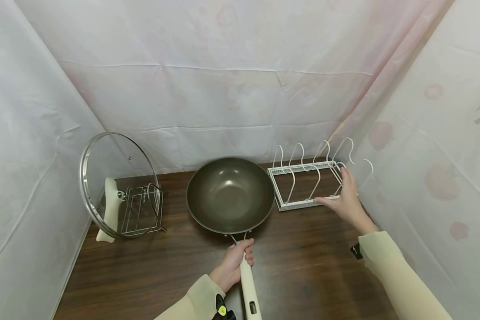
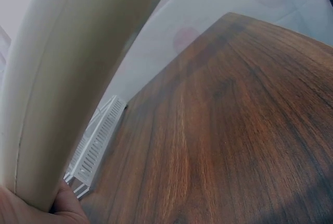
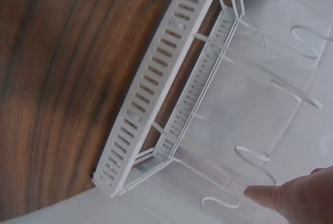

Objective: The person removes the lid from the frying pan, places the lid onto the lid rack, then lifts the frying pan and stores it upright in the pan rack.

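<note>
A dark wok [image 1: 230, 195] with a long cream handle [image 1: 249, 289] sits mid-table, its handle toward me. My left hand [image 1: 233, 262] grips that handle close to the bowl. In the left wrist view the handle [image 2: 67, 78] fills the upper left. To the right of the wok is a white pan rack [image 1: 302, 204] with curved wire dividers. My right hand [image 1: 346, 202] is at the rack's right end, thumb and fingers spread wide. In the right wrist view one digit [image 3: 265, 195] reaches close to a wire loop [image 3: 221, 203].
At the left, a glass lid [image 1: 84, 178] with a cream handle [image 1: 111, 209] leans upright by a small metal wire rack [image 1: 140, 218]. Pale curtains [image 1: 224, 98] with faint fruit prints close off the back and both sides of the dark wooden table [image 1: 304, 266].
</note>
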`<state>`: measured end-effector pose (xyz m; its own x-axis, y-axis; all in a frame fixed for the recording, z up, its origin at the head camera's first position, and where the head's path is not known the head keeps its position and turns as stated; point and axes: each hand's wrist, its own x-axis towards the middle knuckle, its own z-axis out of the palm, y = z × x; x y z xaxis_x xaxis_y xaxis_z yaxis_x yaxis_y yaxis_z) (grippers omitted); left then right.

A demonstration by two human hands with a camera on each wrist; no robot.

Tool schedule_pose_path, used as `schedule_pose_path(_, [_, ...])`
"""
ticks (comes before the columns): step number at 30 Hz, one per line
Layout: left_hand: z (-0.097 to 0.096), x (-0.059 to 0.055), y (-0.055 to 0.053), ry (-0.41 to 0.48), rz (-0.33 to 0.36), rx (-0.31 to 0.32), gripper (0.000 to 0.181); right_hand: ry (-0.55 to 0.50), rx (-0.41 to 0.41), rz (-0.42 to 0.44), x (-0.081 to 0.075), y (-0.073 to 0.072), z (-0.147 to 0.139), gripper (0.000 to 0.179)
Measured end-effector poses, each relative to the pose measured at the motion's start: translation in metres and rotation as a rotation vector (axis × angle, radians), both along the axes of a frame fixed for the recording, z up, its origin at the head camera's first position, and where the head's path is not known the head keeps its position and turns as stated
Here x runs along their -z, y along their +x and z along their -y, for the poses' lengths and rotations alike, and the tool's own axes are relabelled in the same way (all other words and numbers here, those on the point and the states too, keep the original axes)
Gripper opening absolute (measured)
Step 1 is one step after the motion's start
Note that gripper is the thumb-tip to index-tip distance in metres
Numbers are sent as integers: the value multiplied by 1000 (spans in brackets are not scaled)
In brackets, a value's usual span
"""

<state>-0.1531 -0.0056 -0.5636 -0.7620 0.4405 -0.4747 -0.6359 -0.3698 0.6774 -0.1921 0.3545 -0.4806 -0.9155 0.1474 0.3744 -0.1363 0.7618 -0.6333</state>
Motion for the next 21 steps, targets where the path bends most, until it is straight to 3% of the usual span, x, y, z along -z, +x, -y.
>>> schedule_pose_path(21, [-11, -2, -1, -2, -9, -29, 28, -135, -108, 435, 6, 48, 32, 125])
